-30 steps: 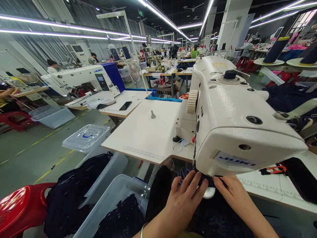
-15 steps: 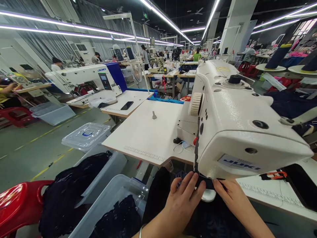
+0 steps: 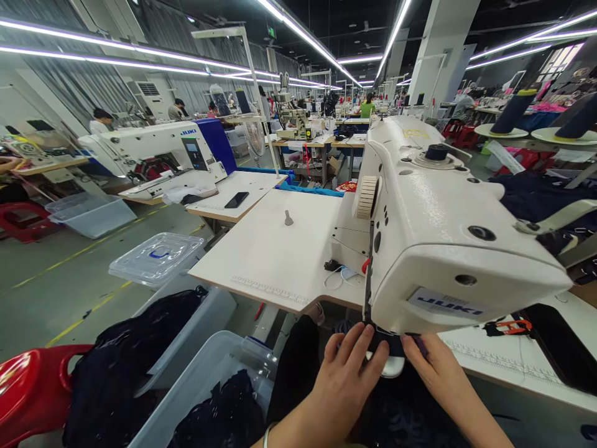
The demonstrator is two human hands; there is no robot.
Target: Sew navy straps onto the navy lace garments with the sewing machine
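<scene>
Under the head of the white JUKI sewing machine [image 3: 448,205], my left hand [image 3: 342,376] presses its bent fingers onto dark navy fabric [image 3: 395,344]. My right hand [image 3: 438,367] pinches the same fabric on the other side, thumb and fingers close together. Between the two hands, a rounded white machine part [image 3: 392,367] shows just below the cloth. The needle area and the fingers' undersides are hidden by the machine head and my hands. More dark cloth hangs below, hard to tell from dark clothing.
The white tabletop [image 3: 275,249] holds a small grey metal piece [image 3: 288,218]. At left stand plastic bins [image 3: 212,354] with dark fabric and a red stool [image 3: 35,389]. Orange-handled snips [image 3: 513,326] and a black tray-like object [image 3: 559,345] lie at right. Co-workers sit farther off.
The view has shifted slightly, moving the surroundings a little to the left. Both hands keep nearly the same place and hold on the fabric.
</scene>
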